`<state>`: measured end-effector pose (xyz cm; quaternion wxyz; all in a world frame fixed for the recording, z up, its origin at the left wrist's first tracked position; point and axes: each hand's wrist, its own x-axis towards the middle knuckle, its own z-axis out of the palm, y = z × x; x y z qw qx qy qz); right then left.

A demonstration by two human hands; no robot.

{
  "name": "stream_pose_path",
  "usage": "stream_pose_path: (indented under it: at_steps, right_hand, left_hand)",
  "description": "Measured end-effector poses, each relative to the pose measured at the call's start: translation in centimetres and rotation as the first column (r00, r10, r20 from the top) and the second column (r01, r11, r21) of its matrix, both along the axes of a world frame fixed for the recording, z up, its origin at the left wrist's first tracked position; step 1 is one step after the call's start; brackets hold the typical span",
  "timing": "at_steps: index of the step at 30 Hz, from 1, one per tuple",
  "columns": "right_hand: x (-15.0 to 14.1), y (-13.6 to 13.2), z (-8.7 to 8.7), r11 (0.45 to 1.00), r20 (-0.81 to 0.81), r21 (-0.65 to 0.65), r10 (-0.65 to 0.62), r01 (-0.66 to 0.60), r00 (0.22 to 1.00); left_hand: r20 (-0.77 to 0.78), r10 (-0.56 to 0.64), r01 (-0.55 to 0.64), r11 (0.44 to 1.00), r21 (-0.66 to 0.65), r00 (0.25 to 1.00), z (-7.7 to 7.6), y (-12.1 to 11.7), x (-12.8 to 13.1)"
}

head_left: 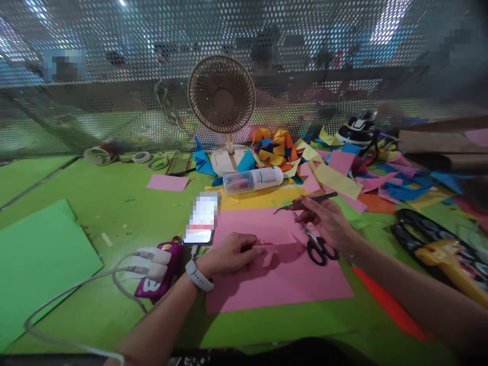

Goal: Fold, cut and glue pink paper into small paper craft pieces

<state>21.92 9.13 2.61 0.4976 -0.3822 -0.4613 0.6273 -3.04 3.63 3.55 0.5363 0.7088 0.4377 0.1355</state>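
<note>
head: rh holds tweezers, lh pink paper

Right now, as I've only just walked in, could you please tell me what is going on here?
A person's left hand holds a small pink paper piece over a larger pink sheet. The right hand holds tweezers, their bent tip apart from that piece. Black-handled scissors lie on the sheet, and a lit phone lies beside it.
</note>
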Motion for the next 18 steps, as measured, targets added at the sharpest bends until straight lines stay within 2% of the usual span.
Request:
stream_pose_path:
  at_steps: [3,6,8,10,12,13,15,18]
  right_hand:
    - [0.2,0.2,-0.5,0.997,0.087,0.079,-0.024,0.018,0.996]
    - [0.6,0.4,-0.6,0.954,0.277,0.301,-0.081,-0.006,0.958]
    - [1.0,0.6,-0.8,0.850,0.429,0.511,-0.124,-0.127,0.895]
    - [1.6,0.9,-1.1,0.680,0.580,0.646,-0.142,-0.347,0.802]
    - [2.0,1.3,-1.7,0.520,0.710,0.649,-0.154,-0.555,0.687]
    - [2.2,1.5,-2.0,0.475,0.761,0.619,-0.166,-0.626,0.627]
    - [2.2,1.8,-2.5,0.447,0.827,0.555,-0.208,-0.702,0.522]
    - [1.9,1.9,-2.3,0.462,0.877,0.480,-0.224,-0.746,0.426]
  left_hand:
    - [0.025,0.005,-0.006,1.000,0.023,1.000,0.0,0.0,0.0]
    - [0.062,0.060,-0.062,0.998,0.029,0.996,-0.2,0.1,-0.2]
    - [0.090,0.106,-0.112,0.992,0.062,0.990,-0.4,0.2,-0.3]
    - [0.111,0.139,-0.149,0.985,0.088,0.984,-0.5,0.3,-0.4]
    - [0.110,0.156,-0.168,0.980,0.103,0.982,-0.5,0.3,-0.4]
    - [0.094,0.162,-0.172,0.978,0.121,0.982,-0.4,0.3,-0.5]
    - [0.026,0.173,-0.175,0.966,0.191,0.985,-0.2,0.3,-0.4]
    - [-0.119,0.180,-0.138,0.945,0.297,0.976,0.1,0.2,-0.3]
